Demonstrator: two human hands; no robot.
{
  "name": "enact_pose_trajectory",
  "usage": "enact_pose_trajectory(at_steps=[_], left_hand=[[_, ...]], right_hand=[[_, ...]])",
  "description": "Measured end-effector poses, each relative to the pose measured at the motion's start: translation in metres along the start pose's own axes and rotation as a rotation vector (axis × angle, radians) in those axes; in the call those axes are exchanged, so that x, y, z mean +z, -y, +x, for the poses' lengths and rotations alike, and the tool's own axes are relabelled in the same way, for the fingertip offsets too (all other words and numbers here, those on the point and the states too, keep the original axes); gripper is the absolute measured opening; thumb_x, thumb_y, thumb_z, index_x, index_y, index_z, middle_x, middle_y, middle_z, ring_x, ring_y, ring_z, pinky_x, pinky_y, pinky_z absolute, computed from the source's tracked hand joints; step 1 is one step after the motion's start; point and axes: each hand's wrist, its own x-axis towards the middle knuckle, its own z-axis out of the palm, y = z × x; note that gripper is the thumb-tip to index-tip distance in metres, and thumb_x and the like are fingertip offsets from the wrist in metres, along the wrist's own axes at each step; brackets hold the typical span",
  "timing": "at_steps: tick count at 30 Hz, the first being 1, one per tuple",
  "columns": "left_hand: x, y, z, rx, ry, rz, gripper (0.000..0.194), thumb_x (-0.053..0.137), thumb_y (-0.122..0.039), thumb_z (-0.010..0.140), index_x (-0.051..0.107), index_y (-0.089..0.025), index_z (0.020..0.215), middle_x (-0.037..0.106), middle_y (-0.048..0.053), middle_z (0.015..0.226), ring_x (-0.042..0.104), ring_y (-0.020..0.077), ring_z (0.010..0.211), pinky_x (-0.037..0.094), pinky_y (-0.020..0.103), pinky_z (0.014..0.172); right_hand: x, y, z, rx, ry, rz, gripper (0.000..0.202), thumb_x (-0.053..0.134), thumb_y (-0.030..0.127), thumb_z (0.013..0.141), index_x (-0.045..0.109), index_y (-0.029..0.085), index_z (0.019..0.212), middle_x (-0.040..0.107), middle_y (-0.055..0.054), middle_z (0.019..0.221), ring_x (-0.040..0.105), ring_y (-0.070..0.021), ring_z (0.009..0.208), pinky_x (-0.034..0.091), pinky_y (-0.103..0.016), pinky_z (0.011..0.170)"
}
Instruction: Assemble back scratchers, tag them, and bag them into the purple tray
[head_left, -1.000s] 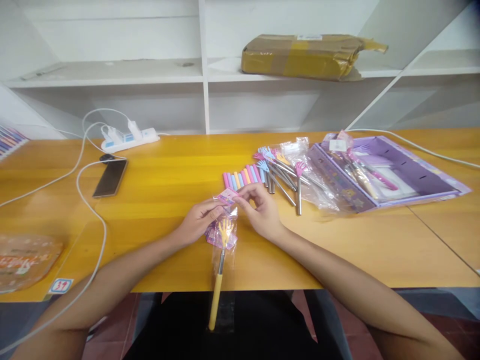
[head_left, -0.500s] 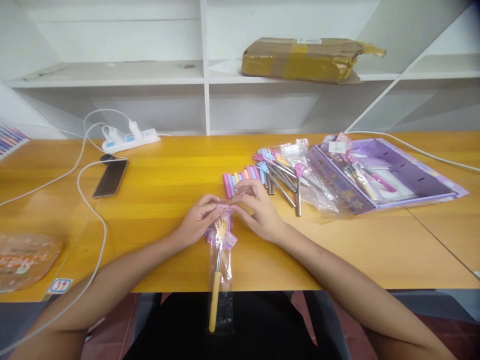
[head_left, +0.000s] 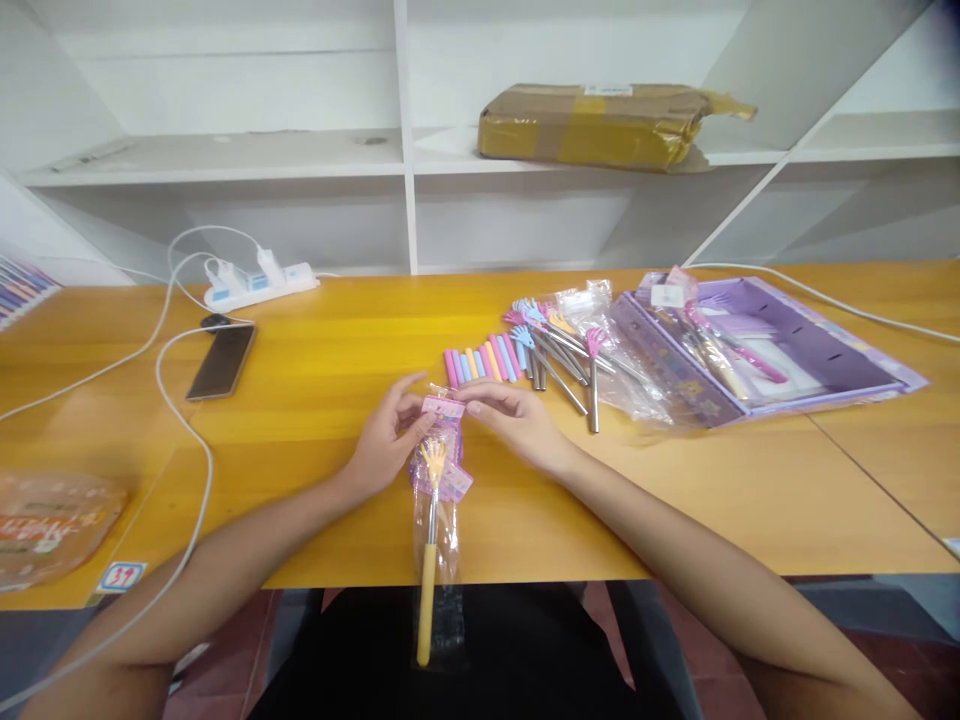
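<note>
A yellow back scratcher (head_left: 427,590) with a hand-shaped head and metal shaft lies in a clear plastic bag (head_left: 448,540) that hangs over the table's front edge. My left hand (head_left: 386,440) pinches the bag's top beside a pink card (head_left: 442,407), thumb in front. From the other side, my right hand (head_left: 517,420) has its fingertips closed at the bag's top right corner. More pink and purple cards (head_left: 454,482) lie beneath the bag. Just beyond my hands sits a row of pink, blue and yellow handles (head_left: 484,362).
Loose scratcher heads with metal shafts (head_left: 559,350) lie right of the handles, near clear wrapping (head_left: 637,390). A purple box (head_left: 840,400) holds packaged scratchers. At left are a phone (head_left: 221,360), a power strip (head_left: 262,287) and trailing white cables. A taped parcel (head_left: 585,130) rests on the shelf.
My fingers at the bag's top have drawn slightly apart, and the pink card now shows between them. My right hand has lowered and flattened. The view has shifted slightly.
</note>
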Motion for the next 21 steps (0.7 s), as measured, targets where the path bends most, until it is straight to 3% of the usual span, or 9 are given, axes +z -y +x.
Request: enact_pose_trajectory(at_steps=[2, 6, 11, 14, 17, 19, 21], left_hand=[[-0.002, -0.004, -0.001, 0.055, 0.009, 0.122, 0.06, 0.063, -0.037, 0.101, 0.042, -0.032, 0.157, 0.067, 0.01, 0.132, 0.068, 0.0235, 0.112, 0.056, 0.041, 0.1], [-0.007, -0.012, 0.0, 0.142, 0.089, 0.412, 0.042, 0.059, -0.038, 0.102, 0.06, -0.034, 0.144, 0.061, 0.009, 0.136, 0.062, 0.0249, 0.117, 0.056, 0.041, 0.1], [-0.009, -0.01, 0.003, 0.153, 0.121, 0.466, 0.033, 0.056, -0.038, 0.104, 0.066, -0.031, 0.135, 0.059, 0.008, 0.13, 0.06, 0.0248, 0.12, 0.055, 0.039, 0.1], [-0.009, -0.005, 0.002, 0.14, 0.12, 0.381, 0.029, 0.059, -0.037, 0.103, 0.065, -0.028, 0.13, 0.061, 0.009, 0.127, 0.063, 0.0229, 0.115, 0.055, 0.038, 0.098], [-0.007, 0.002, 0.0, 0.062, 0.066, 0.1, 0.037, 0.067, -0.035, 0.099, 0.05, -0.027, 0.131, 0.066, 0.007, 0.116, 0.067, 0.0183, 0.099, 0.057, 0.036, 0.092], [-0.005, 0.006, -0.001, -0.016, 0.053, -0.063, 0.048, 0.073, -0.034, 0.095, 0.042, -0.027, 0.131, 0.067, 0.003, 0.108, 0.069, 0.0163, 0.092, 0.057, 0.035, 0.089], [-0.004, 0.007, -0.001, -0.076, 0.086, -0.11, 0.047, 0.075, -0.032, 0.093, 0.045, -0.025, 0.128, 0.068, 0.003, 0.103, 0.069, 0.0164, 0.094, 0.056, 0.034, 0.09]], right_hand=[[-0.002, 0.001, -0.001, -0.005, -0.001, 0.017, 0.022, 0.064, 0.033, 0.101, 0.076, 0.027, 0.118, 0.073, -0.007, 0.124, 0.067, -0.0201, 0.119, 0.054, -0.045, 0.109], [-0.004, 0.005, -0.003, -0.083, 0.041, -0.01, 0.028, 0.059, 0.033, 0.104, 0.072, 0.03, 0.129, 0.068, -0.008, 0.133, 0.063, -0.022, 0.128, 0.053, -0.049, 0.111], [-0.004, 0.008, -0.004, -0.087, 0.101, -0.023, 0.035, 0.059, 0.033, 0.104, 0.066, 0.031, 0.138, 0.059, -0.01, 0.145, 0.055, -0.0228, 0.14, 0.049, -0.048, 0.117], [-0.006, 0.011, -0.004, -0.125, 0.095, -0.063, 0.034, 0.06, 0.035, 0.104, 0.067, 0.029, 0.136, 0.06, -0.01, 0.143, 0.055, -0.0227, 0.138, 0.045, -0.049, 0.12], [-0.011, 0.015, -0.004, -0.198, 0.086, -0.169, 0.026, 0.057, 0.033, 0.105, 0.073, 0.029, 0.125, 0.07, -0.007, 0.129, 0.061, -0.0231, 0.13, 0.046, -0.053, 0.118], [-0.013, 0.017, -0.005, -0.247, 0.136, -0.257, 0.022, 0.056, 0.03, 0.105, 0.076, 0.029, 0.114, 0.076, -0.005, 0.116, 0.062, -0.0237, 0.128, 0.047, -0.054, 0.115], [-0.012, 0.019, -0.006, -0.282, 0.2, -0.334, 0.021, 0.057, 0.028, 0.105, 0.076, 0.028, 0.111, 0.078, -0.004, 0.108, 0.061, -0.0238, 0.131, 0.049, -0.053, 0.114]])
